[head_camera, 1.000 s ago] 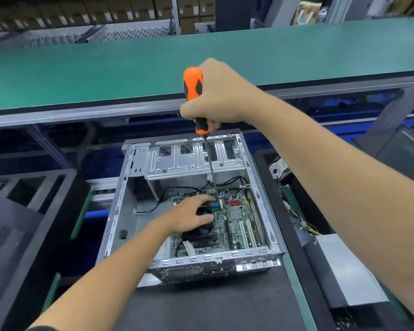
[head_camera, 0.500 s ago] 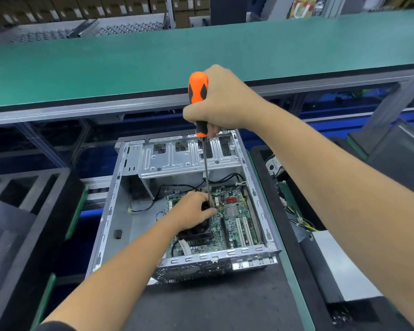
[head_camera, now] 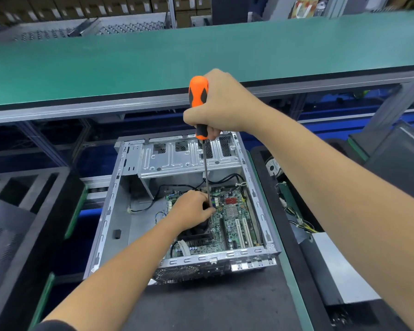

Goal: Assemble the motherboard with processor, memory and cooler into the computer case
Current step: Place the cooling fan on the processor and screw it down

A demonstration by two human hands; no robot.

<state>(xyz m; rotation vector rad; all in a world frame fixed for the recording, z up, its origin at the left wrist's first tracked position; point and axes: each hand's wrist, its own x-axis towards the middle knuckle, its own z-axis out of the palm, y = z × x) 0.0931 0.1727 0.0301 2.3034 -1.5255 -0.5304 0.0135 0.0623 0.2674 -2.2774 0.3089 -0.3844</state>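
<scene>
The right hand (head_camera: 221, 103) grips the orange screwdriver (head_camera: 198, 96) upright over the open computer case (head_camera: 120, 187), which lies on the dark worktop (head_camera: 213, 304). The left hand (head_camera: 191, 209) pinches the shaft low down, beside the cooler (head_camera: 196, 231) on the motherboard (head_camera: 230, 225) inside the case.

The open top of the computer case (head_camera: 120, 187) gives access from above. Its left half is bare metal floor, crossed only by a thin black cable (head_camera: 153, 201). The far end is roofed by the drive cage (head_camera: 189, 161), so entry there is blocked. The right half is filled by the motherboard (head_camera: 232, 218); room over the cooler (head_camera: 196, 232) is taken by the left hand (head_camera: 191, 211) and the upright screwdriver (head_camera: 207, 168), gripped by the right hand (head_camera: 220, 103). Approach from the right is narrowed by the right forearm, and from the near side by the left forearm.
</scene>
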